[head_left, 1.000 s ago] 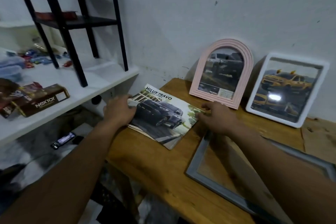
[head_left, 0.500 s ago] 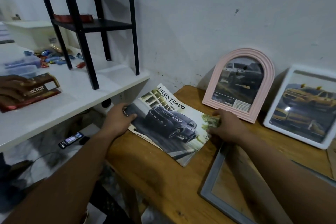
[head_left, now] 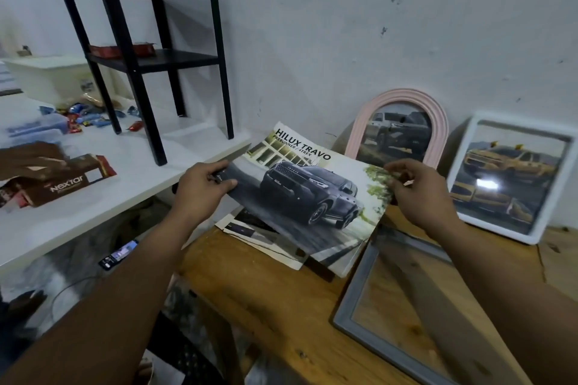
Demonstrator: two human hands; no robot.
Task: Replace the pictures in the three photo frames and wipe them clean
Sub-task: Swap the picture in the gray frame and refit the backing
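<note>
glossy brochure (head_left: 308,194) lifted off paper stack (head_left: 269,237) on wood table (head_left: 266,291), left hand (head_left: 200,187) pinching its left edge, right hand (head_left: 419,187) pinching its right edge. keep both pinches light so the sheet stays flat, carry it to grey frame (head_left: 353,309) lying flat and empty nearby. pink frame (head_left: 403,97) holds a truck photo, white frame (head_left: 513,178) a yellow truck photo, both leaning on wall

The wooden surface (head_left: 269,291) carries a paper stack (head_left: 269,237); right of it a grey frame (head_left: 353,297) lies flat, behind it pink frame (head_left: 403,97) and white frame (head_left: 469,216) stand.
</note>
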